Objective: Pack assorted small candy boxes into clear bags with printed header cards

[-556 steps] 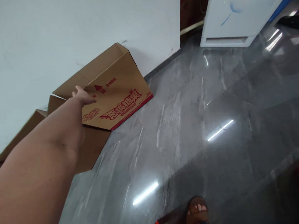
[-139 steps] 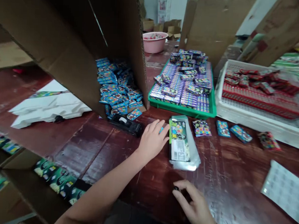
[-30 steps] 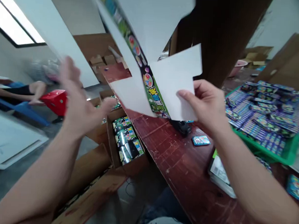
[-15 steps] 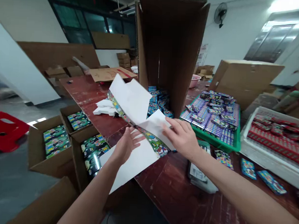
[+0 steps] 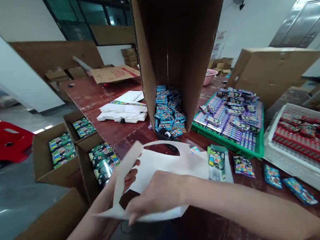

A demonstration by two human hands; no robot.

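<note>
Holds white carton blank (image 5: 174, 165) in left hand (image 5: 131, 174), fingers half curled round raised left flap (image 5: 120, 175), and has right hand (image 5: 159, 194) mostly folded over its near part; can't tell about a pinch there, with fingertips mostly hidden. Has blank at near edge of surface (image 5: 86, 97), short of tall cardboard box (image 5: 199, 65), open cartons (image 5: 57, 178) down left, green tray (image 5: 260, 145) back right. Shows a strip of surface between blank and stacked white sheets (image 5: 123, 109).
</note>
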